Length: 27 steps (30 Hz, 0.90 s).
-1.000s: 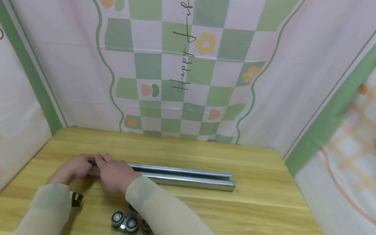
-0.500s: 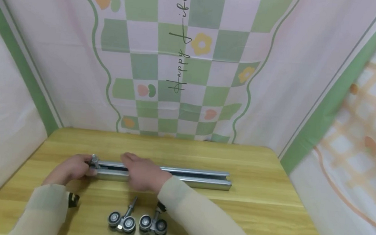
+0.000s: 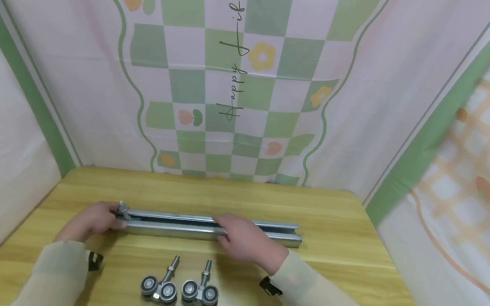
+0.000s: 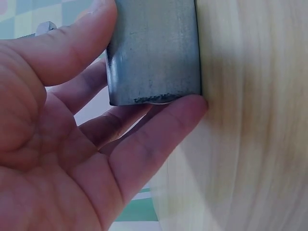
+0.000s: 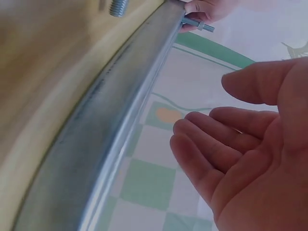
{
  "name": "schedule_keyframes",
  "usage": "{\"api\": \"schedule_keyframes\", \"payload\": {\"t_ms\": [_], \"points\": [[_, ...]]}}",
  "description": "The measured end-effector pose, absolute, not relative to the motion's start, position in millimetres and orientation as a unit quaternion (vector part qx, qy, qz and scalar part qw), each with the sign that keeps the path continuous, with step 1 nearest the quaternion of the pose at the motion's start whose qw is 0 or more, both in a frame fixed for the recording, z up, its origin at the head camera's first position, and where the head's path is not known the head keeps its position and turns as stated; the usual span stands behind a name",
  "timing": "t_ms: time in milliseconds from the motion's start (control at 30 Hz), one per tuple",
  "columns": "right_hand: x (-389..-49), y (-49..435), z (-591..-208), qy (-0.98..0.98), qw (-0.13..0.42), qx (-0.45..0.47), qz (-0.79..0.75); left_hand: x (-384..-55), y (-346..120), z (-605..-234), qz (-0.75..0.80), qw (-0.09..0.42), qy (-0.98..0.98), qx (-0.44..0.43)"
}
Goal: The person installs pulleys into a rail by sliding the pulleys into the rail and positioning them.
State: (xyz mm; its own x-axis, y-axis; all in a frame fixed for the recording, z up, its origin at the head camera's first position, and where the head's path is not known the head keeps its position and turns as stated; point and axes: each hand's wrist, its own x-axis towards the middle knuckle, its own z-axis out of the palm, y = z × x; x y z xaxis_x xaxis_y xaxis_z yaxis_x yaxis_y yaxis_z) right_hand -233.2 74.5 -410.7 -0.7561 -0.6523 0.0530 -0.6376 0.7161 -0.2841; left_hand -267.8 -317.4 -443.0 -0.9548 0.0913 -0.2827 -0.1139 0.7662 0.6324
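steel rail (image 3: 168,232) lies across the table (image 3: 245,197); my left hand (image 3: 97,218) pinches its nine o'clock end. my right hand (image 3: 242,238) hangs just beside it, thumb and fingers apart, holding nothing. done, i judge: one bolt (image 3: 123,208) poking from the slot. remaining: roller trolley (image 3: 158,291) at seven o'clock, its twin (image 3: 200,295) nearer six.

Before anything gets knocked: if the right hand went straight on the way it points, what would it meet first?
Probably the metal rail; the fingers of the right hand point toward it, though depth is unclear.
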Motion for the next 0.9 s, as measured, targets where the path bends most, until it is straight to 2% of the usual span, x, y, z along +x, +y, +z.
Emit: {"api": "schedule_keyframes", "payload": {"t_ms": [200, 533, 900], "points": [[-221.4, 97.5, -418.6, 0.921, 0.028, -0.327, -0.209, -267.2, -316.8, -442.0, 0.333, 0.147, 0.931, 0.001], [-203.1, 122.7, -433.5, 0.912, 0.067, -0.294, -0.278, -266.2, -315.1, -442.0, 0.359, 0.160, 0.919, -0.021], [-190.0, 130.0, -442.2, 0.903, 0.121, -0.250, -0.327, -265.6, -314.9, -442.2, 0.350, 0.158, 0.923, -0.021]]}}
